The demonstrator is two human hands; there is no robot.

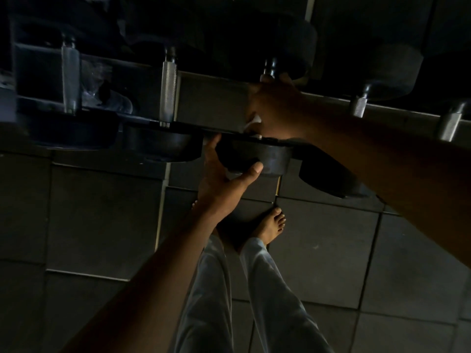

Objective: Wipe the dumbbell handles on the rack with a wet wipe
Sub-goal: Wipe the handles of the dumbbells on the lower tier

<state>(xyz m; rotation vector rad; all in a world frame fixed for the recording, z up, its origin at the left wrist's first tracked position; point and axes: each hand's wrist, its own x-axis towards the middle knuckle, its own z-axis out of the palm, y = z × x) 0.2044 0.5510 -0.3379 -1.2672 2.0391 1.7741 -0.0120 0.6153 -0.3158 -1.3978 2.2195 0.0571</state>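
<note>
Third dumbbell handle (270, 70) on the rack (216, 98), almost wholly covered. Right hand (276, 108) closed around it over a white wet wipe (254, 121), forearm stretched in from the right. Left hand (224, 171) open, cupping the near black weight head (265, 155), thumb along its underside.
</note>
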